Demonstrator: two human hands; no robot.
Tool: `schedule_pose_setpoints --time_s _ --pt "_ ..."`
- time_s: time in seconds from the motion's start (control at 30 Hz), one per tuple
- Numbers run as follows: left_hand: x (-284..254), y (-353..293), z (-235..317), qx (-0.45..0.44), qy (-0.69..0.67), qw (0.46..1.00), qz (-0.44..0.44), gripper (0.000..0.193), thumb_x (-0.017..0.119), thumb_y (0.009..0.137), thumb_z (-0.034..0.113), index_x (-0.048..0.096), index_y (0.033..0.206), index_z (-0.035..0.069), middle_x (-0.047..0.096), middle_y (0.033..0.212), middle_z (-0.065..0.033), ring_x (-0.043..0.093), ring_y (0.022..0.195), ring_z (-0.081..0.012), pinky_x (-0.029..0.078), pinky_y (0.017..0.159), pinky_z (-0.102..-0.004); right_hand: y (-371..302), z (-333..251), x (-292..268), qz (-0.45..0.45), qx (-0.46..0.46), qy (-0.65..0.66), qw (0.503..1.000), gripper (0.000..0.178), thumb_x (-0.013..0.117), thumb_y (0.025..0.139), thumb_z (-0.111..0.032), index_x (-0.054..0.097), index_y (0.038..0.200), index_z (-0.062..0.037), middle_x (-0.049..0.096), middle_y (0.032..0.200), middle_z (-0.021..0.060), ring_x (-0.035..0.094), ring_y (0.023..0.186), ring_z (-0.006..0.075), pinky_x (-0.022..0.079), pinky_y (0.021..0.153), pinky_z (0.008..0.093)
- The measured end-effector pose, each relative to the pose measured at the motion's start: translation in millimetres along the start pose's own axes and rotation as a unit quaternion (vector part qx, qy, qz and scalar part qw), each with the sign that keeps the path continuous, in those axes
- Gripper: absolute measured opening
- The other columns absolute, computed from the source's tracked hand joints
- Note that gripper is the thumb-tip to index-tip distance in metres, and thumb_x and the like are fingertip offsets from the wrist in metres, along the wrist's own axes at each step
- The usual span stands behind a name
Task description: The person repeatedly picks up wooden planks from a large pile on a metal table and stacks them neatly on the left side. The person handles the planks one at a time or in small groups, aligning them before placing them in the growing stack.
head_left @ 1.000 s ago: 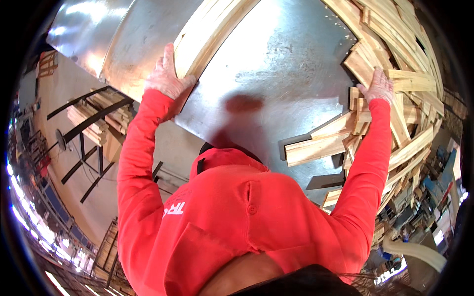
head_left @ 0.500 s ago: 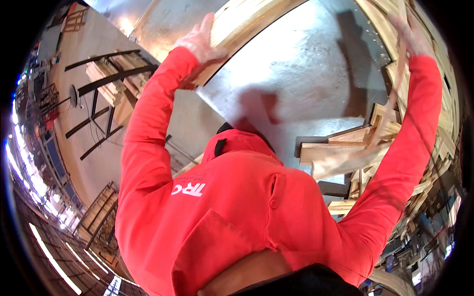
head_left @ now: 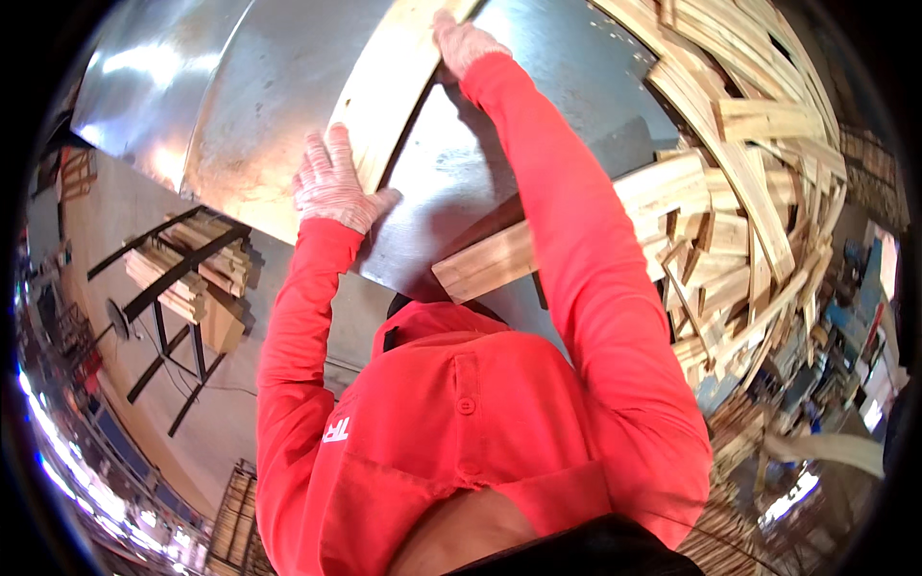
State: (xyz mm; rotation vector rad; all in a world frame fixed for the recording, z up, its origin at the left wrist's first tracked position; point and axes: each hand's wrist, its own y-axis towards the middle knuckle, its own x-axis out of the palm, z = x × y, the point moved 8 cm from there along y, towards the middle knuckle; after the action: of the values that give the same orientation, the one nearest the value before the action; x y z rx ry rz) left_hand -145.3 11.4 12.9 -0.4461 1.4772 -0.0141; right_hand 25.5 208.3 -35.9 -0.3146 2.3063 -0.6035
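A long pale wooden board lies at a slant on the metal table. My left hand rests flat at its near end with fingers spread, thumb out to the right. Farther up, my right hand is at the board's right edge, its fingers bent together against it; their undersides are hidden. Both hands appear to wear thin light gloves. Beside my right forearm, a shorter wooden plank sticks out over the table's near edge.
At the right is a jumbled pile of wooden offcuts and strips. On the floor to the left, a black metal stand carries stacked wood pieces. A slatted wooden stack is at the lower left.
My right hand has moved left from the wood pile to the board. My left hand has stayed by the board's near end, and the board now slants more steeply. My view has shifted.
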Motion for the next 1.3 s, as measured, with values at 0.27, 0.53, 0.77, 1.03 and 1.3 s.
schedule_pose_setpoints --time_s 0.27,0.53,0.77,1.03,1.3 --pt "-11.4 4.0 7.3 0.027 -0.017 0.998 0.059 0.102 0.082 0.067 0.036 0.024 0.146 0.008 0.045 0.132 -0.0276 0.052 0.113 -0.0440 0.045 0.096 -0.0490 -211.8 189.1 -9.7 -0.281 -0.384 -0.525 0.705 0.084 0.069 0.077 -0.025 0.027 0.149 -0.0138 0.056 0.123 0.0155 0.053 0.116 0.0350 0.031 0.107 0.0509" --pt "-4.1 7.6 -24.8 0.020 -0.062 0.996 0.057 0.105 0.080 0.066 0.043 0.024 0.146 0.004 0.048 0.127 -0.0261 0.049 0.118 -0.0420 0.042 0.099 -0.0474 -160.8 20.5 -150.4 -0.128 -0.227 -0.171 0.950 0.072 0.067 0.074 -0.022 0.041 0.138 0.0009 0.062 0.116 0.0195 0.061 0.102 0.0327 0.050 0.091 0.0400" --pt "-7.3 15.1 -17.8 -0.003 -0.036 0.999 0.015 0.109 0.078 0.068 0.046 0.017 0.151 0.012 0.034 0.144 -0.0237 0.038 0.131 -0.0410 0.035 0.107 -0.0477 -18.8 91.9 -55.0 -0.118 -0.013 0.535 0.836 0.040 0.069 0.085 -0.011 0.056 0.120 0.0031 0.067 0.107 0.0125 0.068 0.091 0.0265 0.059 0.080 0.0376" --pt "-6.8 18.2 -11.1 -0.012 -0.044 0.999 0.000 0.110 0.079 0.067 0.047 0.016 0.151 0.014 0.036 0.143 -0.0229 0.042 0.128 -0.0401 0.039 0.104 -0.0481 17.3 99.0 9.3 -0.489 -0.092 0.707 0.503 0.042 0.045 0.101 -0.037 0.053 0.125 -0.0031 0.065 0.095 0.0059 0.063 0.077 0.0212 0.056 0.072 0.0361" --pt "-6.4 12.1 -15.4 -0.033 -0.016 0.999 0.012 0.109 0.079 0.067 0.046 0.016 0.150 0.017 0.041 0.137 -0.0217 0.048 0.120 -0.0404 0.042 0.098 -0.0495 -47.4 63.9 -26.3 -0.485 -0.191 0.751 0.405 0.076 0.048 0.095 -0.054 0.030 0.143 0.0020 0.041 0.075 -0.0036 0.047 0.056 0.0056 0.045 0.055 0.0206"
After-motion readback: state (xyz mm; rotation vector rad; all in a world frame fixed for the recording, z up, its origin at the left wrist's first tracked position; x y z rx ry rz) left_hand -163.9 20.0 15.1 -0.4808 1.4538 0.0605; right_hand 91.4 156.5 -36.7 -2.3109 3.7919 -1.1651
